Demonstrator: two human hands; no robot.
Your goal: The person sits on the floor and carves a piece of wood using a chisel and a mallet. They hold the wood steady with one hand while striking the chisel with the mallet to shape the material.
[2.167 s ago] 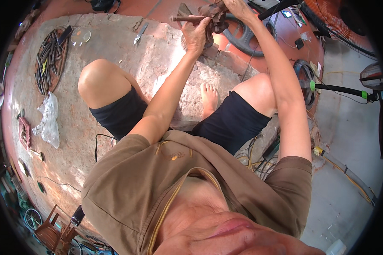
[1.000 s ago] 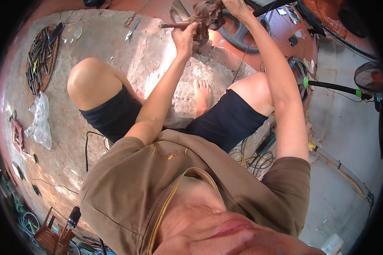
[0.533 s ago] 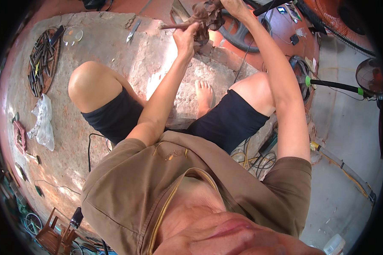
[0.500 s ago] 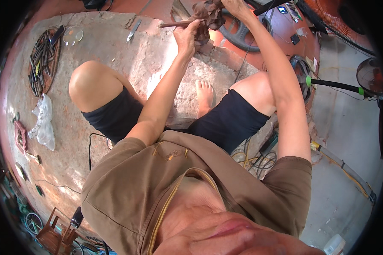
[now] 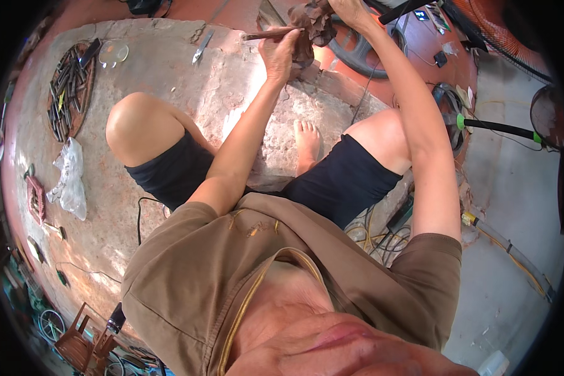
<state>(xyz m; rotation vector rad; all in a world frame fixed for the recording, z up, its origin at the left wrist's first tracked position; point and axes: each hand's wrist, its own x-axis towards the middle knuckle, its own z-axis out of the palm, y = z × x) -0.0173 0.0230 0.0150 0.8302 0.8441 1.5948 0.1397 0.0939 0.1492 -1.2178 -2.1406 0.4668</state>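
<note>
Two bare forearms run out from the brown shirt [image 5: 188, 263] nearest my camera, past dark shorts [image 5: 344, 182] and a bare foot [image 5: 307, 143]. Beyond them, I see the left hand [image 5: 278, 57] closed around a slim brown rod [image 5: 262, 35]. Against roughly two seconds ago, that hand sits a little further left and the rod's outer end lower, so I judge the rod is being worked around one spot. Its inner end overlaps the dark, folded brown piece [image 5: 312, 24] at the top of my view (contact or merely in front, I can't tell). The right hand [image 5: 351, 11] is at the piece's upper right, apart from the left; the frame's edge crops its fingers, hiding any grip. Furthest out lie a dark wheel [image 5: 357, 62] and an orange fan [image 5: 495, 37].
</note>
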